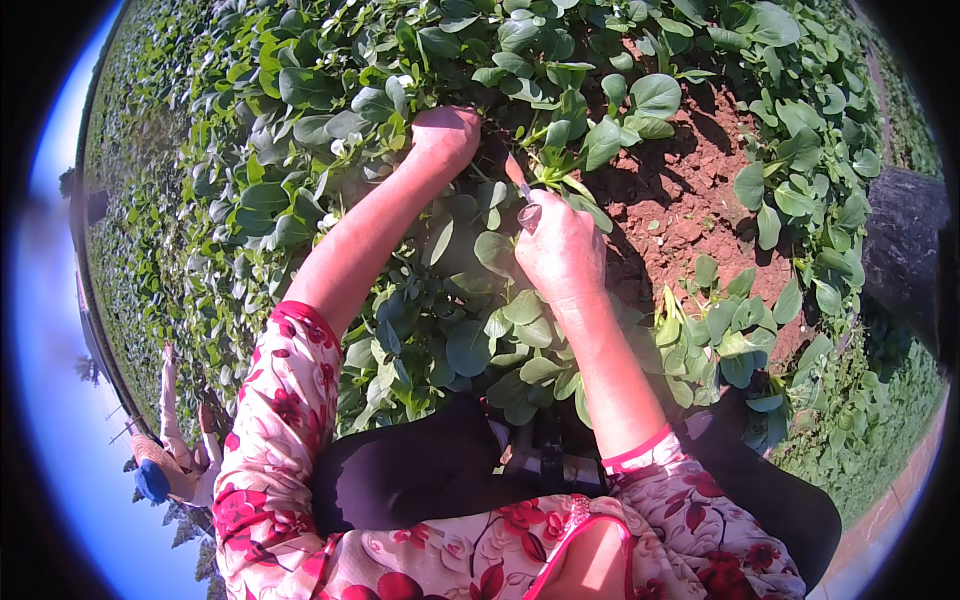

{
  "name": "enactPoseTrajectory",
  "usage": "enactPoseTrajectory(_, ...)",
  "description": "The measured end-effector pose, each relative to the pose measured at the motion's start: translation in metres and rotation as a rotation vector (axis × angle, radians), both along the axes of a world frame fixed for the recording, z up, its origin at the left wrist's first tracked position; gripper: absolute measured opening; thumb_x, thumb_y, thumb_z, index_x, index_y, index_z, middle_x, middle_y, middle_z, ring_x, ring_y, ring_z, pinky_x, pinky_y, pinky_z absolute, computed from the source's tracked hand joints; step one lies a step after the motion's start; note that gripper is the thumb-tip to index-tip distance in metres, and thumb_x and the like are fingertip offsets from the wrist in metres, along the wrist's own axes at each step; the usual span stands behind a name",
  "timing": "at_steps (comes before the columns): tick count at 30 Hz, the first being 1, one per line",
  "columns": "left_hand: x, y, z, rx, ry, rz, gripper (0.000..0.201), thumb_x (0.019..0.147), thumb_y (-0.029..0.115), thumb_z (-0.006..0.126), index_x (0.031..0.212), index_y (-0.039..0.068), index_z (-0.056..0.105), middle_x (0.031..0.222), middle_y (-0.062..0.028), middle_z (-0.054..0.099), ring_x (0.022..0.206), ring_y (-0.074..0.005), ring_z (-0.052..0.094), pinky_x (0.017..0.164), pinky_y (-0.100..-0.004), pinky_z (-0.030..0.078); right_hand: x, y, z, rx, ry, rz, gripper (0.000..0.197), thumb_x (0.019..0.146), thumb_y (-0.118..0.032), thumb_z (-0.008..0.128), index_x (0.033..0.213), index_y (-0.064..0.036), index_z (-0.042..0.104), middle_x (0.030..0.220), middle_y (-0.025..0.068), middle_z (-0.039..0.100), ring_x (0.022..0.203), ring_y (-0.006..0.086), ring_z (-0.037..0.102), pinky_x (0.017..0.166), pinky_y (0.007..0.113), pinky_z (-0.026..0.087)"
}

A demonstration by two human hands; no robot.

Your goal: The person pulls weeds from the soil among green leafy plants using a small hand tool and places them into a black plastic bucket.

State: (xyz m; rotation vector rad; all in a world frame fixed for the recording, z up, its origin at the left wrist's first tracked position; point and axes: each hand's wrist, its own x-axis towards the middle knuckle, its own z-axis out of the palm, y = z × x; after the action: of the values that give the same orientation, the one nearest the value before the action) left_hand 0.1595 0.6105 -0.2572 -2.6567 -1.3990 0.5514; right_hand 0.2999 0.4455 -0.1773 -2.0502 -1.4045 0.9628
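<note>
My left hand [446, 140] is curled into a fist among the leafy greens [345, 125], its fingertips turned down out of sight. Whatever it grips is hidden. Just to the right and nearer to me, my right hand [562, 245] is closed around a small knife-like tool [516, 172]. A narrow reddish-brown part of the tool points up toward the left hand, and a round greyish end shows beside my thumb. Pale stems of a leafy plant [580, 140] stand close beyond the right hand. Several uprooted or cut greens [735, 335] lie at the right, pale stem ends showing.
Bare reddish soil [690, 190] opens to the right of my hands. Dense rows of greens spread left and ahead. A dark object [905, 250] stands at the right edge. My dark-trousered knee [400, 470] is close below. Another person [180, 465] in a blue hat bends far left.
</note>
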Motion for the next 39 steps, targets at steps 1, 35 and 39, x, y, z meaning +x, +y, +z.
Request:
enactPoseTrajectory(1, 0.001, 0.0, 0.001, 0.002, -0.029, -0.013, 0.015, 0.079, 0.012, 0.053, 0.076, 0.005, 0.066, 0.068, -0.0121, 0.065, 0.056, -0.0252, 0.064, 0.042, -0.0383, 0.047, -0.001, -0.004, -0.002, -0.01, 0.032, -0.029, 0.02, 0.077, -0.01, 0.06, 0.096, -0.0067, 0.066, 0.078, 0.0202, 0.066, 0.077, 0.0362, 0.066, 0.071, 0.046, 0.052)
enactPoseTrajectory(35, 0.024, -0.036, 0.037, -0.254, 0.192, 0.08, 0.021, 0.079, 0.03, 0.059, 0.086, 0.014, 0.07, 0.082, -0.0087, 0.07, 0.081, -0.0262, 0.069, 0.064, -0.0393, 0.054, 0.06, -0.024, 0.031, -0.179, 0.042, 0.06, 0.014, 0.081, -0.012, 0.057, 0.088, -0.0059, 0.067, 0.076, 0.0204, 0.063, 0.074, 0.0393, 0.062, 0.065, 0.042, 0.05)
enactPoseTrajectory(39, 0.004, -0.039, 0.031, -0.246, -0.011, 0.089, 0.014, 0.074, 0.021, 0.059, 0.082, 0.012, 0.066, 0.081, -0.0121, 0.069, 0.08, -0.0298, 0.068, 0.066, -0.0403, 0.054, 0.049, -0.023, 0.026, -0.177, 0.008, 0.078, 0.012, 0.08, -0.012, 0.058, 0.086, -0.0065, 0.067, 0.074, 0.0194, 0.063, 0.073, 0.0386, 0.062, 0.064, 0.043, 0.049)
